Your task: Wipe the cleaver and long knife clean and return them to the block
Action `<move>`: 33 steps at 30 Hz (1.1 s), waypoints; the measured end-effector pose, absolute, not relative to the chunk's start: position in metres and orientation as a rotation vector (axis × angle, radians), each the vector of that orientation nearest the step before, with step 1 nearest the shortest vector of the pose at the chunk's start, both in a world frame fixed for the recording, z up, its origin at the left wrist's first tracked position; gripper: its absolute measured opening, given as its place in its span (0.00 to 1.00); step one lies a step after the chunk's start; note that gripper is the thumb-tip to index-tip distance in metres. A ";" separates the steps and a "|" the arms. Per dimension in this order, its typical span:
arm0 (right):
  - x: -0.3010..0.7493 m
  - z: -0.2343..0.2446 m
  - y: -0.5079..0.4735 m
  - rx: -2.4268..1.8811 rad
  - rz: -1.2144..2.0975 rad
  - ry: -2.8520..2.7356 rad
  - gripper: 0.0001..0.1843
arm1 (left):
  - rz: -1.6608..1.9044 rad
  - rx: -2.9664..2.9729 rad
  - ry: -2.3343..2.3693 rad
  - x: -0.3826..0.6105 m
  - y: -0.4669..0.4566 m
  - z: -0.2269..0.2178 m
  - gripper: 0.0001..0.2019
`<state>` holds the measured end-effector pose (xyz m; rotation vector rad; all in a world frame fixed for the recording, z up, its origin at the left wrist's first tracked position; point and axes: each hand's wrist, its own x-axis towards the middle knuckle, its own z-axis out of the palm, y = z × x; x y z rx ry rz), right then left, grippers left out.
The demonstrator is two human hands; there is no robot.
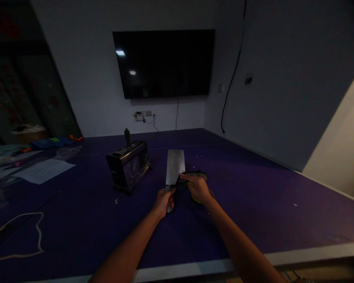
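Observation:
A cleaver point(175, 165) points away from me over the purple table, its broad grey blade facing up. My left hand point(163, 201) is closed around its handle, most of which the fingers hide. My right hand point(198, 188), just to the right, is closed on what looks like a roll of dark tape point(202, 175) with a yellow inner part showing below the palm. A dark strip point(177, 185) runs between the roll and the handle near the base of the blade. My right fingertips reach close to the blade's right edge; the dim light hides whether they touch it.
A black knife block point(132, 169) with one dark handle upright in it stands left of the cleaver. Papers point(44, 171) and clear plastic lie at the far left, a white cable point(40, 236) nearer me. The table's pale front edge point(183, 268) passes beneath my forearms.

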<state>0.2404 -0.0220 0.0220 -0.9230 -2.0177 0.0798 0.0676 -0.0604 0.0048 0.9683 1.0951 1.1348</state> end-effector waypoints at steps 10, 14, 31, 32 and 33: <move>0.246 0.022 -0.018 -0.947 0.104 -1.911 0.26 | 1.103 1.024 1.109 0.069 -0.062 0.003 0.23; 0.235 0.019 -0.022 -0.881 0.148 -2.024 0.26 | 1.164 0.930 1.085 0.067 -0.057 0.002 0.21; 0.259 0.027 -0.017 -1.009 0.027 -1.803 0.24 | 0.974 1.164 1.037 0.064 -0.064 0.003 0.22; 0.262 0.027 -0.016 -1.023 0.017 -1.778 0.24 | 0.956 1.182 1.037 0.064 -0.064 0.004 0.22; 0.266 0.027 -0.015 -1.042 0.005 -1.747 0.24 | 0.937 1.201 1.038 0.064 -0.064 0.004 0.22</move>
